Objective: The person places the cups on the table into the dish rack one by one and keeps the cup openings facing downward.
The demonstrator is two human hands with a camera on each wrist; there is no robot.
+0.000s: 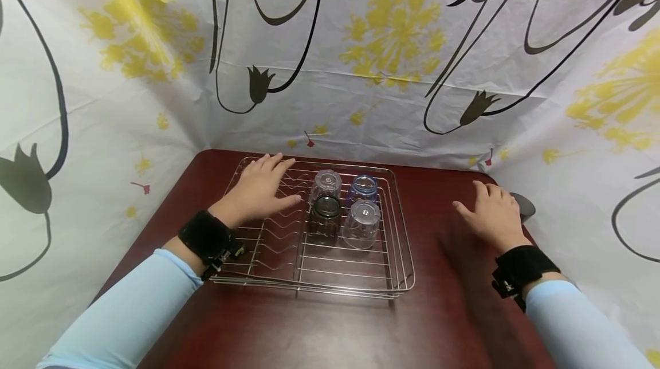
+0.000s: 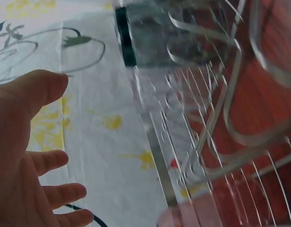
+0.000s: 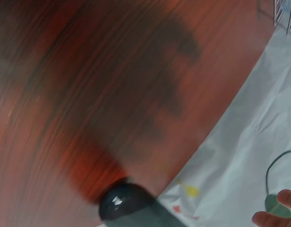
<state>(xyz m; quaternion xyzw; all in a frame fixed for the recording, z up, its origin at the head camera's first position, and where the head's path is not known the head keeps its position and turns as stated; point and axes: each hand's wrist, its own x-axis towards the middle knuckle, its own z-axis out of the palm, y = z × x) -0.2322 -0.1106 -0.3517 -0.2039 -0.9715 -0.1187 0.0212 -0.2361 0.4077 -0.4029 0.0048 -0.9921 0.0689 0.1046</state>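
Upside-down glasses stand in the right half of a wire dish rack (image 1: pixel 335 287): a dark grey one (image 1: pixel 325 223), a blue-tinted one (image 1: pixel 364 187), a clear one (image 1: pixel 362 226) in front and another clear one (image 1: pixel 327 181) behind. My left hand (image 1: pixel 258 191) hovers over the rack's left half, fingers spread, holding nothing; the left wrist view shows the hand (image 2: pixel 22 142) apart from the dark glass (image 2: pixel 169 35). To the right of the rack, my right hand (image 1: pixel 492 214) is above the table, fingers loosely bent, with nothing in it. Beside it lies a dark, rounded, glossy object (image 3: pixel 131 203), its kind unclear.
The dark red table (image 1: pixel 309 334) carries the rack. Patterned white cloth (image 1: pixel 330 117) hangs behind the table and along both sides. Wavy wire dividers (image 1: pixel 281 228) line the rack's left half.
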